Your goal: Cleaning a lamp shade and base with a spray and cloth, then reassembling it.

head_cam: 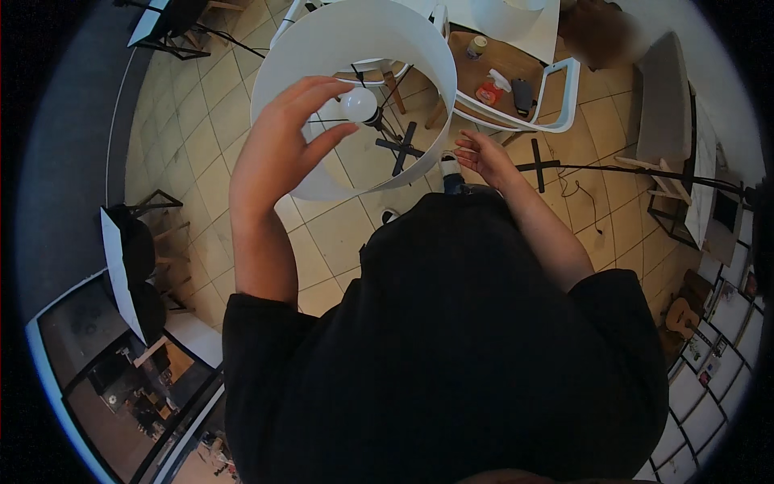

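A round white light bulb (357, 105) sits in a black socket (374, 118) inside a large white drum lampshade (290, 68). My left hand (275, 142) reaches over the shade's near left rim, with thumb and fingers on either side of the bulb. Whether the fingertips touch the glass cannot be told. Thin black spokes cross the shade's inside, and a black cross-shaped base (400, 149) shows through its opening. Just right of the shade, my right hand (481, 156) is held with its fingers loosely spread and nothing in it.
A white-framed chair with a wooden seat (465, 75) carries a red spray bottle (491, 91), a can (476, 47) and a dark grey object (523, 97). Another black cross base (537, 164) and a cable (583, 196) are on the right. A person's head (595, 30) appears behind.
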### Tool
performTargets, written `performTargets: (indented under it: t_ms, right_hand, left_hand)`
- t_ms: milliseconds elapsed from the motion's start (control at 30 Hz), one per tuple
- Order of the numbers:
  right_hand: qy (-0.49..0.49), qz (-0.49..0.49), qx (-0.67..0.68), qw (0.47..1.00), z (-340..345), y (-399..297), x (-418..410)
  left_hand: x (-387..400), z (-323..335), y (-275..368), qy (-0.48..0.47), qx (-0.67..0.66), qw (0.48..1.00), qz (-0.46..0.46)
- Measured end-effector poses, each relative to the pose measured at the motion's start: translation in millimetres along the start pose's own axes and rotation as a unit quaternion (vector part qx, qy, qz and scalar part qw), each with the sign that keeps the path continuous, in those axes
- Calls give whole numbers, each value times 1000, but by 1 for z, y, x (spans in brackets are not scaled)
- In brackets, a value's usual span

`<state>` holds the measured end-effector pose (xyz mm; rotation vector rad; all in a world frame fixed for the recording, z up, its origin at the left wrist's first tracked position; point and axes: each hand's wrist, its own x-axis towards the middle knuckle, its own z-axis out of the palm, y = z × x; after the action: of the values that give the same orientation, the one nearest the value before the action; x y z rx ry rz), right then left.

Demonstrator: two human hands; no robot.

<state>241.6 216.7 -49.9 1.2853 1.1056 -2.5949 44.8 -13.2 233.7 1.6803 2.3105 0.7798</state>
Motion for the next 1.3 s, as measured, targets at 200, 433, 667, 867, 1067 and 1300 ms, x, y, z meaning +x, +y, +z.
performTargets:
  t_ms: [200, 433, 667, 867, 1067, 1300]
  right_hand:
    - [-4, -20, 29, 999, -5, -3, 1]
    - [18, -17, 88, 996, -30, 14, 18]
    - [41, -22, 120, 992, -47, 22, 12]
    - [72, -49, 113, 990, -68, 17, 0]
    - [98, -38, 86, 991, -80, 24, -18]
    - [144, -15, -42, 989, -98, 24, -53]
  left_hand:
    - [11, 26, -20, -117, 92, 988, -47]
    - [19, 30, -19, -91, 43, 993, -62]
    - [18, 19, -17, -142, 29, 989, -40]
    - [-13, -25, -37, 217, -62, 973, 46]
    - [-93, 7, -144, 518, -240, 790, -223]
    - [-180, 204, -211, 382, -359, 740, -422]
